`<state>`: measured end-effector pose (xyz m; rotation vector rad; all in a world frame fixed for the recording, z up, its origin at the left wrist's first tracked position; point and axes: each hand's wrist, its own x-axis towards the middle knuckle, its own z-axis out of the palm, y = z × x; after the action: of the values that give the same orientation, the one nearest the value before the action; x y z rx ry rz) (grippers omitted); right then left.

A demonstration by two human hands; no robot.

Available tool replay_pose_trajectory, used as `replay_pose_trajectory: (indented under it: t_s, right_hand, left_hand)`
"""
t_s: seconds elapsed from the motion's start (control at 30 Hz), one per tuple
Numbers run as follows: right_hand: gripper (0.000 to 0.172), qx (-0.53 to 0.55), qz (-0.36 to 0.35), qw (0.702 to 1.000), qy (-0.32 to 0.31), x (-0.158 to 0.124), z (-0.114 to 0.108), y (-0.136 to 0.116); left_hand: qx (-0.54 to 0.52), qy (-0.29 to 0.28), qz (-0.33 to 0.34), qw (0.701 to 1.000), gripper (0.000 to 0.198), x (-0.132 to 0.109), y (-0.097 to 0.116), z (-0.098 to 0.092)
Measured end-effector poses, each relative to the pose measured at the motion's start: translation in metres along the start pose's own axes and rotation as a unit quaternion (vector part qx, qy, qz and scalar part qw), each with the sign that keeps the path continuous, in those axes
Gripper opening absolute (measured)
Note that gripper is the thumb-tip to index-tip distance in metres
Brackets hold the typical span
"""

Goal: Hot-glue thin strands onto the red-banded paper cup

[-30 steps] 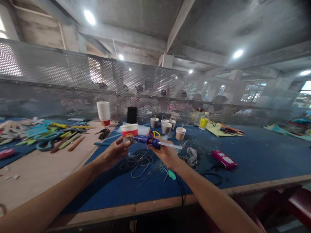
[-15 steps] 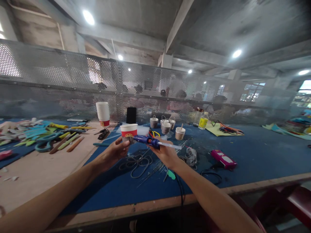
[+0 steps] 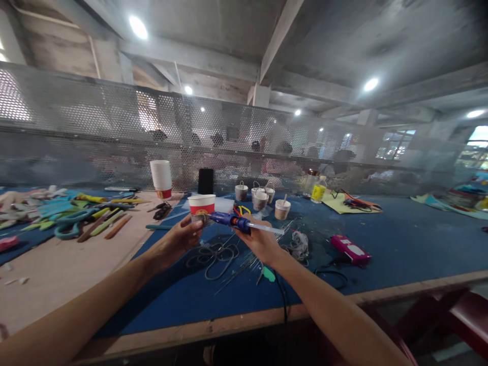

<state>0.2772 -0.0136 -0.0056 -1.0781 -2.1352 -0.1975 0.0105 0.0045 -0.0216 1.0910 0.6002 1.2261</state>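
Note:
My left hand [image 3: 182, 239] is closed round the base of a red and white paper cup [image 3: 202, 205], held upright above the blue table mat [image 3: 400, 244]. My right hand [image 3: 261, 241] grips a blue glue gun [image 3: 232, 220] with a clear glue stick jutting from its back toward the right. The gun's nozzle points left and meets the lower side of the cup. A black cord runs down from my right hand to the table's front edge.
A stack of white cups [image 3: 161, 178] and a black box [image 3: 206, 181] stand at the back. Several small pots [image 3: 261, 198] sit behind the cup. Scissors and coloured sticks [image 3: 76, 216] lie left. Loose wires [image 3: 213, 254], a pink tool [image 3: 349, 249] and a perforated metal screen [image 3: 95, 137] are nearby.

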Motion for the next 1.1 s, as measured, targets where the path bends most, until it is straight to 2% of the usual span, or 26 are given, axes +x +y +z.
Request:
replay_pose_trajectory:
  t_s: [0.4, 0.83, 1.1]
  right_hand:
    - [0.015, -0.015, 0.006, 1.000, -0.004, -0.0004, 0.0012, 0.0025]
    - [0.013, 0.002, 0.000, 1.000, -0.001, -0.0003, -0.0038, -0.0009]
    - [0.015, -0.003, 0.002, 1.000, 0.003, -0.0007, -0.0011, 0.0030]
  left_hand:
    - [-0.012, 0.009, -0.007, 1.000, 0.029, -0.0017, 0.0024, 0.0030]
    - [-0.033, 0.002, -0.007, 0.999, 0.022, 0.0005, -0.0014, -0.0036]
    - [-0.019, 0.013, -0.011, 1.000, 0.028, -0.0013, 0.0025, 0.0004]
